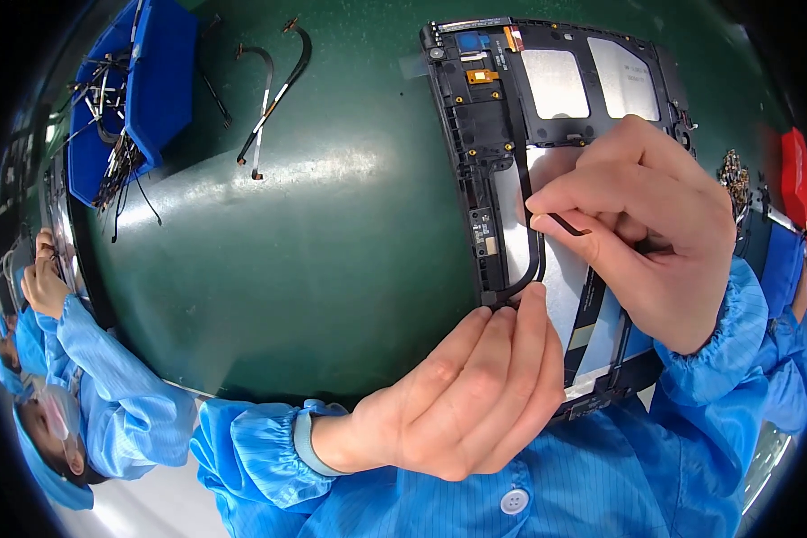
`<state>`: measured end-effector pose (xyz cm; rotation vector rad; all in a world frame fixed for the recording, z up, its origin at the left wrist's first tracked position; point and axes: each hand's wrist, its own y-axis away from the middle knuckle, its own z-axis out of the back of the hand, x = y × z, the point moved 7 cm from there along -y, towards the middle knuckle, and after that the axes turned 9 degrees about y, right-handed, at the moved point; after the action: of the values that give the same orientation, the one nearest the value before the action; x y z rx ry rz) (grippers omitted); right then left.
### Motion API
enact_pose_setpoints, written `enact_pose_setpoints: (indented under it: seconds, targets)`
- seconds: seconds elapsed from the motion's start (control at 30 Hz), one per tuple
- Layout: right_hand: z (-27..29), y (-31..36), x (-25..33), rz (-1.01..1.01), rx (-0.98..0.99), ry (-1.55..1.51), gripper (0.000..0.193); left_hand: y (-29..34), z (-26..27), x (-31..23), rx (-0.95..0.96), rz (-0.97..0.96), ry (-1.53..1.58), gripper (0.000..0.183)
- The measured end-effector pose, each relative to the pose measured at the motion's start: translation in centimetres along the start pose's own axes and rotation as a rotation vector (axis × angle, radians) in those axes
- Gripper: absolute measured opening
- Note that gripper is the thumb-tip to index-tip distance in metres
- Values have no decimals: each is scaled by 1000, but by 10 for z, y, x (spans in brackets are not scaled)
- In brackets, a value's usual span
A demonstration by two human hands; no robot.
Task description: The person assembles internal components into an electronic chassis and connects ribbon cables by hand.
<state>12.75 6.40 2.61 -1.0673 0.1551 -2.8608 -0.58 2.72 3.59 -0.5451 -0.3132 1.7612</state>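
A black tablet housing (471, 193) with silver plates lies at a tilt in front of me on the right. Along its left side runs a thin black flex cable (522, 161) that curves near the lower left corner. My right hand (659, 220) is closed in a pinch on the cable, over the housing, and a short bent black end sticks out past the thumb. My left hand (475, 390) is at the lower left corner, fingers together, fingertips at the cable's bend. Its thumb is hidden behind the fingers.
Two loose flex cables (269, 103) lie on the green tabletop (332, 269). A blue bin (161, 90) at far left holds many cables. A pile of small parts (734, 179) and a red bin (795, 179) are at right. A co-worker in blue (121, 386) sits at left.
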Motion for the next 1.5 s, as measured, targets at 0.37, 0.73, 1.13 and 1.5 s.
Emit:
enact_pose_setpoints:
  seconds: [0.37, 0.73, 1.13, 1.5]
  targets:
    - [-5, -7, -9, -415, 55, -282, 18, 0, 3, 4, -5, -30, 14, 37]
    - [-2, -11, -2, -121, 34, -70, 13, -1, 2, 3, -32, -29, 33, 36]
    - [5, -8, -2, -329, 10, -208, 57, 0, 0, -1, -9, -64, -38, 42]
    - [53, 97, 10, 51, -143, 330, 30, 23, 10, 9, 54, 50, 90, 39]
